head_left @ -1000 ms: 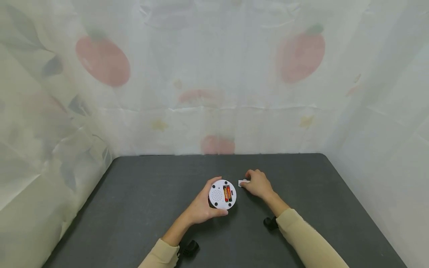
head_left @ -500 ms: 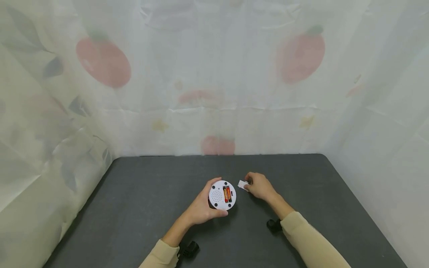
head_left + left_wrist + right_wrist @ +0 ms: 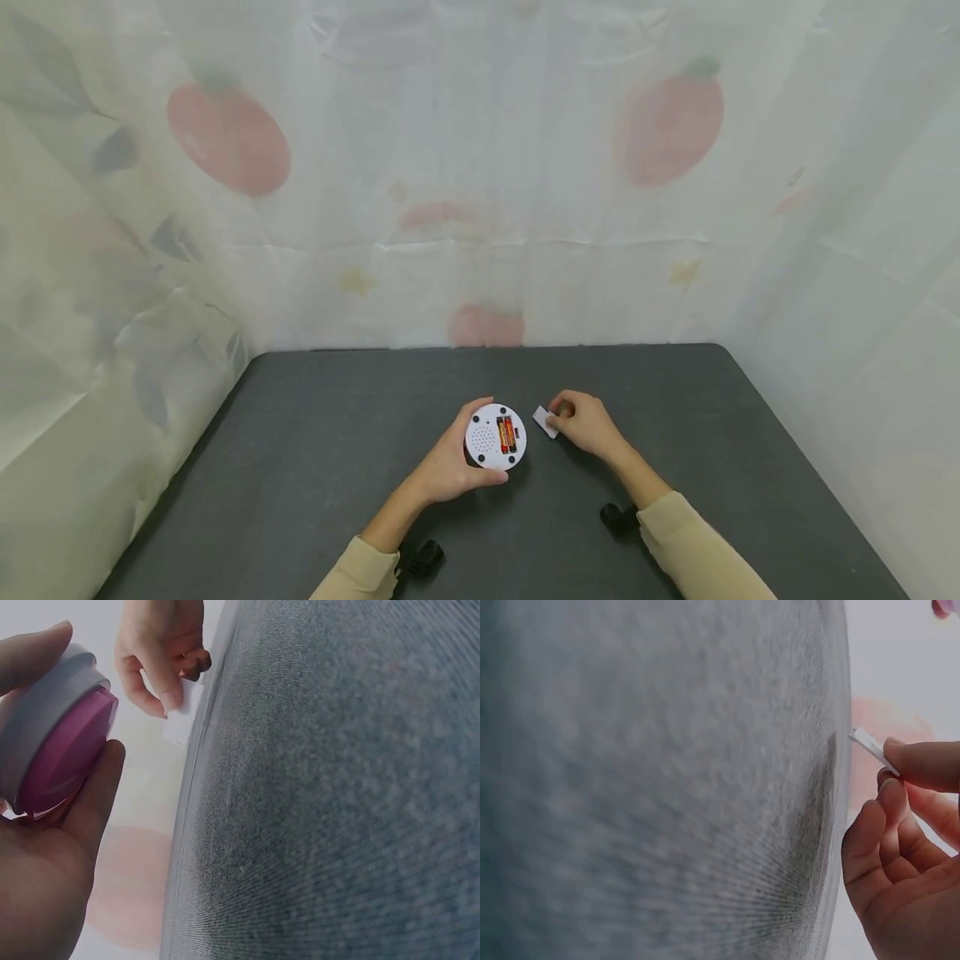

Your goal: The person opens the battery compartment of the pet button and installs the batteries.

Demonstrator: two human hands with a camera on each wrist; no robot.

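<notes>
My left hand (image 3: 450,467) grips a round white device (image 3: 496,437) with its underside up; two batteries (image 3: 506,434) lie in the open compartment. In the left wrist view the device (image 3: 46,742) shows a pink lower half between thumb and fingers. My right hand (image 3: 585,423) pinches a small white cover piece (image 3: 545,421) just right of the device, slightly above the table. The cover (image 3: 871,747) shows edge-on between thumb and fingers in the right wrist view, and also appears as a white plate (image 3: 182,718) under the right hand (image 3: 161,652) in the left wrist view.
A dark grey table (image 3: 315,467) carries the work. A pale printed curtain (image 3: 480,192) closes in the back and both sides. Black wrist camera mounts (image 3: 617,517) sit near each beige sleeve (image 3: 701,550).
My right hand lifted the white cover from the table and drew it slightly toward me, tilting it. The left hand and the device have hardly moved.
</notes>
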